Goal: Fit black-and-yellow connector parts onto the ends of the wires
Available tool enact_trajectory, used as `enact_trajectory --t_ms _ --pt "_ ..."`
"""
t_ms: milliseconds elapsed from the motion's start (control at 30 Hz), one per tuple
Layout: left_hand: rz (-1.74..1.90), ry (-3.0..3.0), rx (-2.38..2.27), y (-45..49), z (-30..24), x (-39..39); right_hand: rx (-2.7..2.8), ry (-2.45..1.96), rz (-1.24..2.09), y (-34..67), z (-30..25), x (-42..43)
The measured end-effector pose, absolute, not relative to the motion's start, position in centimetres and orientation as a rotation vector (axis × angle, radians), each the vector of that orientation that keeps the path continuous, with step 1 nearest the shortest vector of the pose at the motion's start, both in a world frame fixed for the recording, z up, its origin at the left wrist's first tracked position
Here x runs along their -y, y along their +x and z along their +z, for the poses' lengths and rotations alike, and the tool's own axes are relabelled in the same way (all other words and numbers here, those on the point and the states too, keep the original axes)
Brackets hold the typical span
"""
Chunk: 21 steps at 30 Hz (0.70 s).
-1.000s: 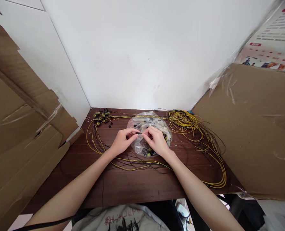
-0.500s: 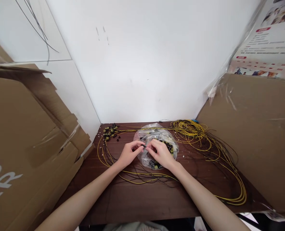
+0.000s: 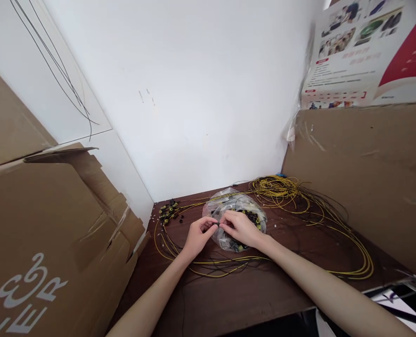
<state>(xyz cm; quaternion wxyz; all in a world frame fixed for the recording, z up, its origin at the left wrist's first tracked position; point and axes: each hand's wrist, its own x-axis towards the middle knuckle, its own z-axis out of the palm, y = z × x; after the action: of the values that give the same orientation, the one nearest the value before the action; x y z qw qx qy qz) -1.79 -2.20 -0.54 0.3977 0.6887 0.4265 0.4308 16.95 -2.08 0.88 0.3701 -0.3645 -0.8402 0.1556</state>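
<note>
My left hand (image 3: 200, 235) pinches a thin black piece (image 3: 215, 224), like a cable end or small sleeve, between thumb and fingertips. Its exact kind is too small to make out. Fingertip to fingertip with it, my right hand (image 3: 239, 228) is closed at the other end of the same piece. Both hands are above a clear plastic bag (image 3: 222, 241) on the brown table (image 3: 229, 299). Inside the bag lie several small black and yellow connectors (image 3: 253, 217), partly hidden by my right hand. Yellow and black cables (image 3: 225, 262) pass in front of the bag.
A coil of yellow cable (image 3: 276, 187) lies at the back right. Black and yellow connectors (image 3: 168, 210) are bunched at the back left. Cardboard boxes (image 3: 74, 206) stand on the left, and a cardboard panel (image 3: 362, 178) on the right. A white wall (image 3: 201, 93) closes the back.
The view has tilted and turned, so the scene sits differently in the picture. Both hands stay together over the bag, still pinching the black piece.
</note>
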Motion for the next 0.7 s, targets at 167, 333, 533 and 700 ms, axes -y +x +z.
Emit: enact_trajectory --t_ms 167,333,533,700 --pt "1.076 1.759 -1.094 -1.72 -0.15 2.23 2.148 -0.958 0.427 16.93 0.77 1.99" --pt "1.073 1.761 -1.106 -1.64 0.02 2.24 2.136 -0.947 0.442 16.91 0.62 2.12" --pt "1.068 1.796 -1.101 -1.67 -0.06 2.19 2.136 -0.937 0.438 16.96 0.7 2.27" --pt "1.061 1.827 -1.107 -1.56 -0.05 2.25 2.161 -0.933 0.443 17.18 0.79 2.17"
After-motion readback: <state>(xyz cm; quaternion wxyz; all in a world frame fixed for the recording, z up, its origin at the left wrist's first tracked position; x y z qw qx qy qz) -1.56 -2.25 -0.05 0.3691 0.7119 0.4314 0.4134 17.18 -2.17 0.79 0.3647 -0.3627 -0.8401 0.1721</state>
